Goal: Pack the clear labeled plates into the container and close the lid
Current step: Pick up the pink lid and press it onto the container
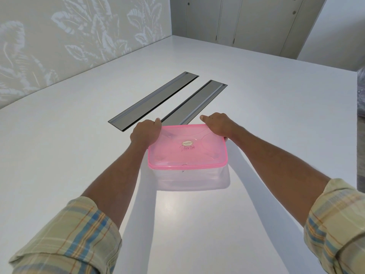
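Note:
A clear plastic container (192, 177) stands on the white table in front of me, with a translucent pink lid (185, 153) lying on top of it. The lid bears an oval sticker and handwritten letters. My left hand (145, 133) grips the lid's far left corner, fingers curled over the edge. My right hand (218, 124) grips the far right corner the same way. Faint shapes show through the lid and walls; I cannot make out the plates clearly.
Two long grey recessed cable slots (153, 100) (197, 101) lie in the white table (59, 145) just beyond the container. A patterned wall runs along the left, cabinets stand at the back. A dark object (361, 95) sits at the right edge.

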Action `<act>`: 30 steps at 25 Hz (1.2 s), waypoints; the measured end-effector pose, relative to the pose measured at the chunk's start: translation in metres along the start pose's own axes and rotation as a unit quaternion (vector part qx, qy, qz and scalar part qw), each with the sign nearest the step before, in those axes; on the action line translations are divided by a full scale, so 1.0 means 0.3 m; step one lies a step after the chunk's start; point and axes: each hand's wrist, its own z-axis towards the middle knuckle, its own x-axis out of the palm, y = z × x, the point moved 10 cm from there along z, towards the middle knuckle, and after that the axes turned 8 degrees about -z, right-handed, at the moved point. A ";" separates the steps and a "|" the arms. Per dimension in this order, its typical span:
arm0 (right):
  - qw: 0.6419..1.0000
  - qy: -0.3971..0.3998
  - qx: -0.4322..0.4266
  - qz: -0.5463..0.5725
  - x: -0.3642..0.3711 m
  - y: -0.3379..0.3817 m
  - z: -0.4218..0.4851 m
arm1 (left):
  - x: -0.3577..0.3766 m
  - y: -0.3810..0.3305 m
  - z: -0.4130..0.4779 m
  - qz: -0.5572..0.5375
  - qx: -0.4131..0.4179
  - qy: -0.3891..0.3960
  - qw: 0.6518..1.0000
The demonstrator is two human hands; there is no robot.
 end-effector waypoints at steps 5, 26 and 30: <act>1.000 0.004 -0.010 0.011 0.013 0.003 0.019 | 0.030 0.025 0.017 -0.087 -0.021 0.029 0.996; 0.977 -0.187 0.036 -0.093 -0.096 -0.108 -0.381 | -0.089 0.164 -0.454 -0.116 -0.116 -0.073 0.984; 0.977 -0.143 0.072 -0.140 0.019 -0.139 -0.483 | -0.061 0.167 -0.546 -0.085 -0.128 -0.058 0.986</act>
